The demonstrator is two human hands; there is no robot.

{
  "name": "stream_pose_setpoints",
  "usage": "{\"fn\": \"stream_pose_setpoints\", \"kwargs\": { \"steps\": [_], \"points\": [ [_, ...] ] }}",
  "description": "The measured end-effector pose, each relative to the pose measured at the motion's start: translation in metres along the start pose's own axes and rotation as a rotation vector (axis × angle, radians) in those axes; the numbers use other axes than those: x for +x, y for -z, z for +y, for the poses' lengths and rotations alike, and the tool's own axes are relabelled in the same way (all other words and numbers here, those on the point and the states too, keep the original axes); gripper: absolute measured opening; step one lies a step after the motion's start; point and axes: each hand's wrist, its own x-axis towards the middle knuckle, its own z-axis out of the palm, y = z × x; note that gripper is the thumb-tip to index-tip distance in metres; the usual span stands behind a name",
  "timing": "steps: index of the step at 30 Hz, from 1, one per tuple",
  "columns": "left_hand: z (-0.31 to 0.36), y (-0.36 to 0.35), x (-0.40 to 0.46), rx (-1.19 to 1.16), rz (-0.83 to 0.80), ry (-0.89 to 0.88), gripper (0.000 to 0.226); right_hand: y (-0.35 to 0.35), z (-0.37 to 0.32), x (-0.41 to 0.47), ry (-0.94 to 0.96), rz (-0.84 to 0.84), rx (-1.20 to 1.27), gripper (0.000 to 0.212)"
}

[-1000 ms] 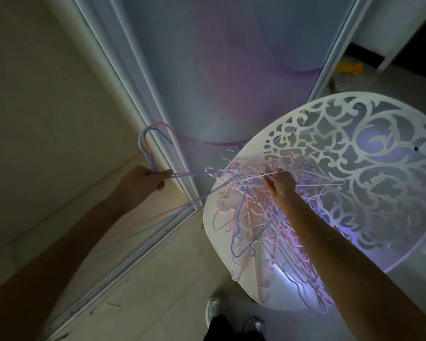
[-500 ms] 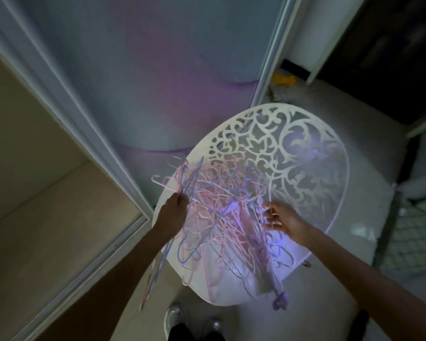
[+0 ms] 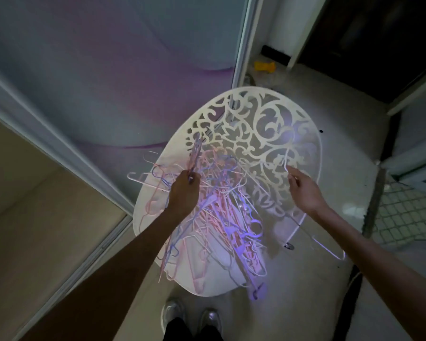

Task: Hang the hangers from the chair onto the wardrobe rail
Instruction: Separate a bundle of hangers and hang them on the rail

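Observation:
A tangled pile of thin pink, white and purple hangers [image 3: 217, 217] lies on the seat of a white chair [image 3: 303, 134] with a cut-out scroll-pattern back. My left hand [image 3: 185, 190] is over the left of the pile, shut on a small bunch of hangers [image 3: 194, 151] whose hooks point up and away. My right hand [image 3: 303, 190] is over the chair's right side, pinching the hook of one white hanger [image 3: 287, 161] that trails down past the chair's edge. The wardrobe rail is out of view.
The open wardrobe compartment [image 3: 35, 205] with its beige floor lies to the left, behind a pale sliding-door frame [image 3: 59, 153]. A patterned door panel [image 3: 108, 70] stands ahead. My shoes [image 3: 192, 318] are below the chair. A yellow object [image 3: 265, 65] lies on the floor behind.
My left hand has come from the wardrobe side to the pile with its bunch of hangers. My right hand let go in the pile's middle, moved right and took one white hanger by its hook.

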Motion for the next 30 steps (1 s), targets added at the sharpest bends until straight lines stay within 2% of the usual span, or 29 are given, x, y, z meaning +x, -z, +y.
{"fn": "stream_pose_setpoints", "kwargs": {
  "steps": [4,7,8,10,12,14,16,20,23,27,30],
  "points": [
    [-0.002,-0.014,-0.004,0.038,-0.054,0.004,0.033,0.010,0.018,0.004,-0.072,0.022,-0.038,0.031],
    [-0.009,-0.023,0.005,0.083,-0.050,-0.076,0.026,0.009,0.015,0.023,-0.203,-0.007,0.009,0.008],
    [-0.014,-0.028,0.009,0.093,-0.050,-0.122,0.024,0.007,0.014,0.028,-0.237,-0.019,0.051,0.009],
    [-0.026,-0.039,0.018,0.150,-0.031,-0.240,0.034,-0.001,0.011,0.037,-0.248,-0.035,0.142,0.021],
    [-0.037,-0.053,0.030,0.224,-0.016,-0.318,0.047,-0.014,0.010,0.044,-0.178,-0.008,0.047,0.030],
    [-0.052,-0.073,0.046,0.272,-0.053,-0.299,0.057,-0.028,0.013,0.053,-0.084,0.101,-0.091,0.029],
    [-0.066,-0.086,0.057,0.289,-0.121,-0.206,0.067,-0.035,0.010,0.059,-0.031,0.173,-0.078,0.028],
    [-0.093,-0.108,0.073,0.374,-0.247,-0.106,0.083,-0.036,0.015,0.069,-0.001,0.164,-0.048,0.031],
    [-0.101,-0.113,0.079,0.354,-0.212,-0.100,0.071,-0.019,0.017,0.072,0.046,0.107,-0.102,0.035],
    [-0.104,-0.115,0.083,0.375,-0.148,-0.136,0.039,0.008,0.009,0.080,0.008,-0.017,-0.123,0.036],
    [-0.104,-0.119,0.083,0.381,-0.113,-0.147,0.036,0.021,0.007,0.088,-0.064,-0.152,-0.090,0.035]
  ]
}}
